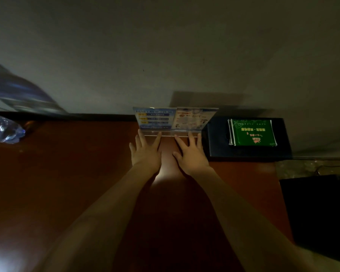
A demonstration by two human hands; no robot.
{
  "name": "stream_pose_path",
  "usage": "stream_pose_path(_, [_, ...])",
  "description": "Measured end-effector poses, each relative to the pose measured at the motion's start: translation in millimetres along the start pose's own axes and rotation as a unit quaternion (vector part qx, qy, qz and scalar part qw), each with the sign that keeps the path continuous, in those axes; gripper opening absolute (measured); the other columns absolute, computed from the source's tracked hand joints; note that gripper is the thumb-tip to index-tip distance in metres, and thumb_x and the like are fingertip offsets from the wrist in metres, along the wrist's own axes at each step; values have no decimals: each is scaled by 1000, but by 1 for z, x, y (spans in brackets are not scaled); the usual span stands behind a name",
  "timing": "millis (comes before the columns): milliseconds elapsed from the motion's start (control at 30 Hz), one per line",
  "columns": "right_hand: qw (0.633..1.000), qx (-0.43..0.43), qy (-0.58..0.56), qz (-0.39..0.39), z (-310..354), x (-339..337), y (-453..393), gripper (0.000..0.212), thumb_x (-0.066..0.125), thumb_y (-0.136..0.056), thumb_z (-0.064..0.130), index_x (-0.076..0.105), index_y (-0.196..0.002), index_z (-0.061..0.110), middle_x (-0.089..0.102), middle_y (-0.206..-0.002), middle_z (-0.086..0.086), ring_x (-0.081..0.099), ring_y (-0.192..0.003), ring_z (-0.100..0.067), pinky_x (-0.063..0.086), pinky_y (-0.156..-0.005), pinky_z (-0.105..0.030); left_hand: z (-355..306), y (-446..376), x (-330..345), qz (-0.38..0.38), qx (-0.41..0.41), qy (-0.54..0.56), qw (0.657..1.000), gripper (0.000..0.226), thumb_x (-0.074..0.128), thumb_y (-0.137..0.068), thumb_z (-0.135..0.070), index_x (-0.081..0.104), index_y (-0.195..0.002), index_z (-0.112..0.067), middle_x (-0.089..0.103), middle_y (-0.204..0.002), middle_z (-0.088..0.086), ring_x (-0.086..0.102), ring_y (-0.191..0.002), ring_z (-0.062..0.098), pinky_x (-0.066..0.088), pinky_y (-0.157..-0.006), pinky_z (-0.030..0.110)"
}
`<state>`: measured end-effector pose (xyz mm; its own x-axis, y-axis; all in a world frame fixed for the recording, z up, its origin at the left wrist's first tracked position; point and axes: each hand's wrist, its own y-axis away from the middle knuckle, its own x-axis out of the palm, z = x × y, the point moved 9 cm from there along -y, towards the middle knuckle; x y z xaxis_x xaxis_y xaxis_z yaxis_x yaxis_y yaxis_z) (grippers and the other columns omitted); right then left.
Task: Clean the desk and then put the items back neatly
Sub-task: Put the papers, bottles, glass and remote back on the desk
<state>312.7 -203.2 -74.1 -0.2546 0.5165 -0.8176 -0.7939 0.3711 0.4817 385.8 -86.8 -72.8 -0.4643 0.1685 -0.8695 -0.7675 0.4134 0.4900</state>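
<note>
Pressing flat, uncurled grips: left hand [145,152] and right hand [190,154] touched sign stand [175,119] base; light, stiff, slippery, best held by edges.

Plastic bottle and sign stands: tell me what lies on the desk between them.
Only bare desk between the plastic bottle and the sign stands, in the head view.

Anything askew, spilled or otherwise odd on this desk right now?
Nothing looks spilled or damaged. The two acrylic sign holders stand side by side at the desk's back edge, both hands' straight fingers touching their bases. The green packet lies squarely on the dark box. A crumpled clear plastic item sits at far left, blurred.
</note>
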Motion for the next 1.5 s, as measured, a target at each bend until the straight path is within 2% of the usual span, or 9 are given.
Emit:
stream_pose_path(300, [1000,-14,19,-9,4,-4,4,61,37,-100,41,3,-150,38,-11,-159,-6,-18,-143,-36,-1,-117,-47,4,7,-5,-4,-1,39,999,58,30,-101,-41,-4,-148,-41,-16,-155,17,3,-144,34,15,-115,49])
stream_pose_path(400, [997,-64,20,-40,15,-12,22,62,42,-99,34,8,-151,34,-1,-160,-7,-5,-146,-34,3,-118,-46,15,23,-14,-22,-12,88,996,53,36,-100,-37,16,-149,-34,7,-154,17,21,-139,33,31,-109,45])
stream_pose_path(500, [995,-81,33,-38,17,-13,53,49,48,-95,26,33,-142,18,30,-145,-12,26,-136,-31,27,-112,-39,29,48,-12,22,-8,49,999,36,39,-98,-32,48,-131,-18,46,-132,12,47,-119,26,45,-97,40])
stream_pose_path(567, [995,-80,53,-19,14,-10,76,43,49,-93,21,40,-134,11,39,-135,-12,36,-125,-28,35,-103,-35,35,73,-9,54,1,15,998,28,41,-97,-28,58,-115,-16,57,-119,8,56,-105,23,50,-88,36])
stream_pose_path(867, [997,-50,63,21,-10,-7,196,38,54,-88,14,49,-125,8,45,-128,-13,41,-119,-28,40,-94,-35,16,193,-15,84,38,-55,994,21,54,-93,-33,60,-102,-15,60,-97,1,62,-87,16,53,-77,27])
stream_pose_path(1133, [994,104,-19,-35,-87,17,360,47,56,-92,20,41,-136,12,34,-144,-11,32,-133,-31,38,-101,-39,-100,285,14,20,252,-166,953,11,48,-93,-21,57,-97,-16,57,-92,2,56,-79,16,48,-67,27])
stream_pose_path(1333, [968,226,-72,-83,-155,64,501,39,60,-87,23,51,-123,12,47,-125,-10,45,-117,-28,41,-93,-37,-191,394,75,34,400,-209,892,16,48,-94,-15,51,-79,-14,44,-70,-2,40,-55,10,33,-46,20])
stream_pose_path(1400, [953,264,-95,-110,-179,73,548,36,61,-84,23,54,-117,10,51,-121,-14,49,-114,-31,43,-91,-35,-228,439,92,54,454,-220,862,14,50,-94,-17,53,-81,-15,49,-75,-2,47,-61,9,37,-49,19])
stream_pose_path(1500, [922,332,-133,-150,-220,89,629,33,58,-86,22,57,-115,8,55,-119,-16,52,-112,-33,45,-90,-33,-282,517,116,97,521,-219,819,11,51,-93,-28,54,-87,-19,54,-87,-1,56,-79,15,49,-69,26])
